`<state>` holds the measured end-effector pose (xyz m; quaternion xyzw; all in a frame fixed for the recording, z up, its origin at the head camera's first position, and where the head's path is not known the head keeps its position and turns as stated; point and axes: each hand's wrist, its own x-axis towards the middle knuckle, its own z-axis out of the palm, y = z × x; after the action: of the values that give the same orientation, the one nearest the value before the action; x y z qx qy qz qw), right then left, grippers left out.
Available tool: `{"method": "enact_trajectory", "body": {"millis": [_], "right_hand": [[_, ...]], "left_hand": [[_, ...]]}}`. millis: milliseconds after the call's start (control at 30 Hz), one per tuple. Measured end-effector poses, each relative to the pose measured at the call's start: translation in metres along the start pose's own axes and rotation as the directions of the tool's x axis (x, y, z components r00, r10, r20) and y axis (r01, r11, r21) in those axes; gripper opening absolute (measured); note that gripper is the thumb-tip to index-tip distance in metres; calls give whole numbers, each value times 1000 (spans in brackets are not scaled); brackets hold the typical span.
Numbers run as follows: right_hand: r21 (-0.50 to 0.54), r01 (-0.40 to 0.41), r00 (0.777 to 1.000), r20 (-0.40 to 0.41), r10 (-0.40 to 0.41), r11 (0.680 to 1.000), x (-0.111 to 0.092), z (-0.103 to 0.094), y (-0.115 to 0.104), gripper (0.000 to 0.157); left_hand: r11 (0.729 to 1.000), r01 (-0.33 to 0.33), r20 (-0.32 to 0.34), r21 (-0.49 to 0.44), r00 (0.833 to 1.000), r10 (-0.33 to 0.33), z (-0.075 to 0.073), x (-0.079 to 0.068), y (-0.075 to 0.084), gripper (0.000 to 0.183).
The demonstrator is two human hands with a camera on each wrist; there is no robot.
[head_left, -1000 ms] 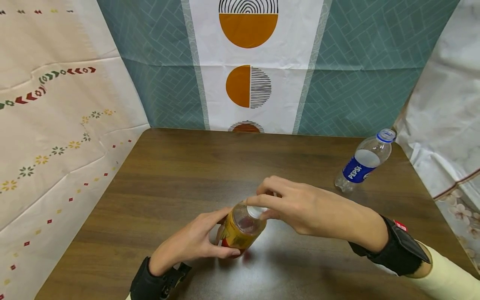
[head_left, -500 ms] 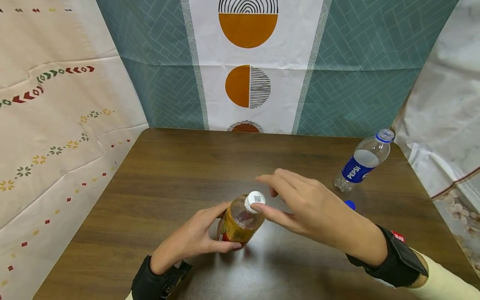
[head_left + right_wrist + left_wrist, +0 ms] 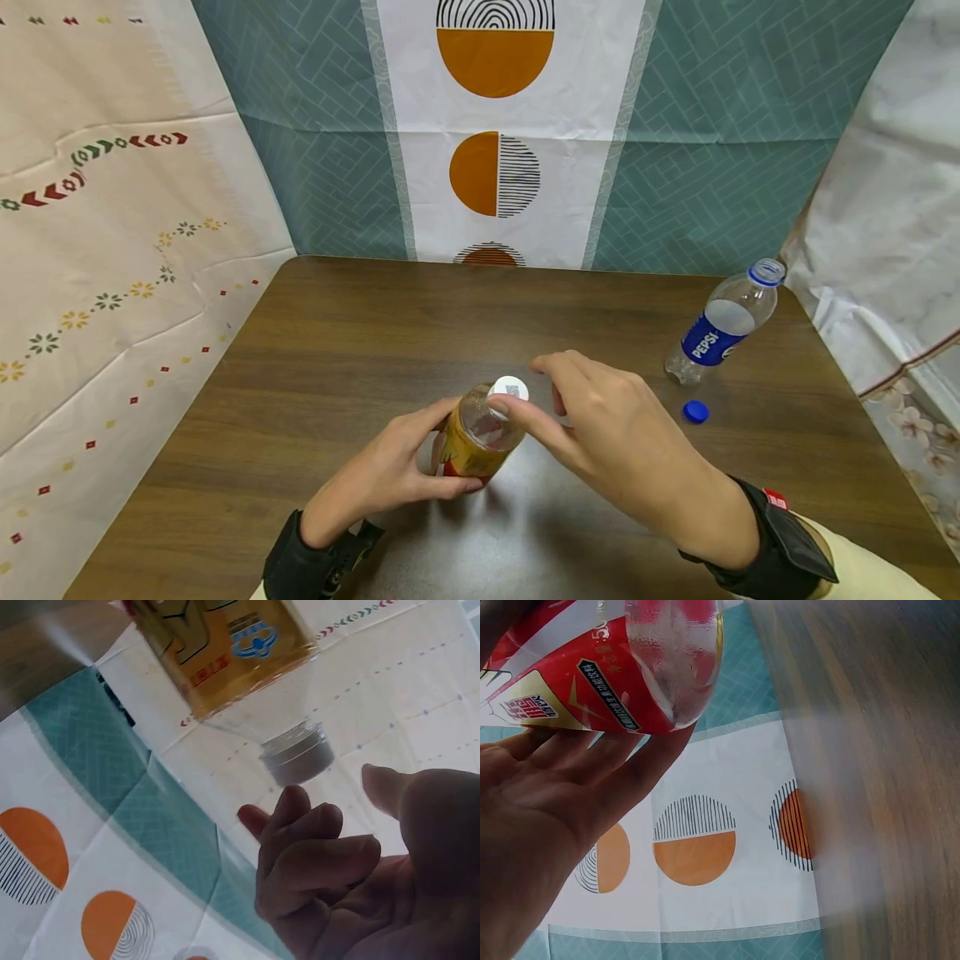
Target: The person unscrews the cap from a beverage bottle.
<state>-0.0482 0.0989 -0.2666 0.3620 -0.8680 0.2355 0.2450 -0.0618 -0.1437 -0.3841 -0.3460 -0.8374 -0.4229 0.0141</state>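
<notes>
Head view: the left hand (image 3: 401,467) grips a yellow-labelled bottle (image 3: 477,446) over the table (image 3: 337,350); the right hand (image 3: 618,433), thumb and fingers apart, is beside its white cap (image 3: 510,387); a Pepsi bottle (image 3: 712,335) stands at right, a blue cap (image 3: 696,412) near it; left wrist view: fingers lie against the yellow-labelled bottle's red side; right wrist view: fingers bend near the white cap, thumb clear

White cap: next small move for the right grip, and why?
I'd probably close the right grip into a pinch on the white cap. The cap sits on the yellow-labelled bottle, the left grip holds that bottle, and the right wrist view shows the right thumb apart from the cap.
</notes>
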Motion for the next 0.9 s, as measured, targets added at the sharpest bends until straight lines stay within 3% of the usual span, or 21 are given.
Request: {"method": "enact_trajectory", "body": {"millis": [133, 367, 900], "right_hand": [[-4, -40, 999, 3, 40, 999, -1, 3, -4, 46], [-10, -7, 1000, -11, 6, 1000, 1, 11, -9, 35], [-45, -13, 999, -38, 11, 999, 3, 19, -10, 31]], "left_hand": [[1000, 2, -3, 25, 1000, -2, 1, 0, -1, 72], [999, 0, 5, 46, 1000, -1, 2, 1, -1, 73], [999, 14, 10, 38, 1000, -14, 2, 2, -1, 76]]}}
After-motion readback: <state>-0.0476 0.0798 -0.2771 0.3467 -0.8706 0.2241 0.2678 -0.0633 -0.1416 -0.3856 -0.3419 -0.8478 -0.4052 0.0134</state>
